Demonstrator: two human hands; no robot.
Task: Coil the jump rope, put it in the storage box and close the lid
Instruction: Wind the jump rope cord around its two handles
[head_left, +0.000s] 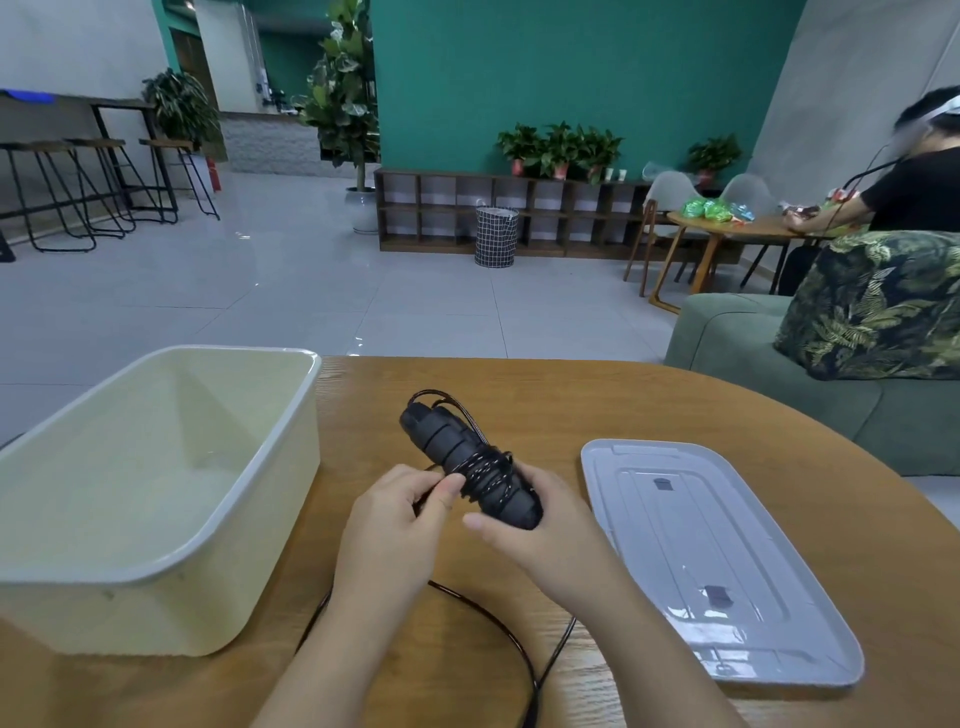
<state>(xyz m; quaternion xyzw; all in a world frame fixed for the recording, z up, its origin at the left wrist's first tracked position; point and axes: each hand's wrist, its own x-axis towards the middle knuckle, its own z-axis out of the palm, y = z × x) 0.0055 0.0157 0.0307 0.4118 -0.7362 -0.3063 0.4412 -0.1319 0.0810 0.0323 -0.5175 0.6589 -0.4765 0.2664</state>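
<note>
The two black handles (457, 457) of the jump rope are held together as one bundle above the table (519, 384), apparently so that the cord (485, 473) can be wound around them. The near end of the bundle is gripped by the right hand (540, 530), thumb laid across the front, which keeps the handles steady. Just to the left of it, the cord is pinched between thumb and fingers of the left hand (400, 525), close to the turns already wrapped around the middle of the handles; it seems to be kept taut there for guiding. A long loose loop (498, 623) is left trailing on the table below both wrists, so the coiling is judged unfinished. The open storage box (291, 467) is set left of the left hand, and the lid (727, 571) lies flat to the right of the right hand, both within easy reach.
</note>
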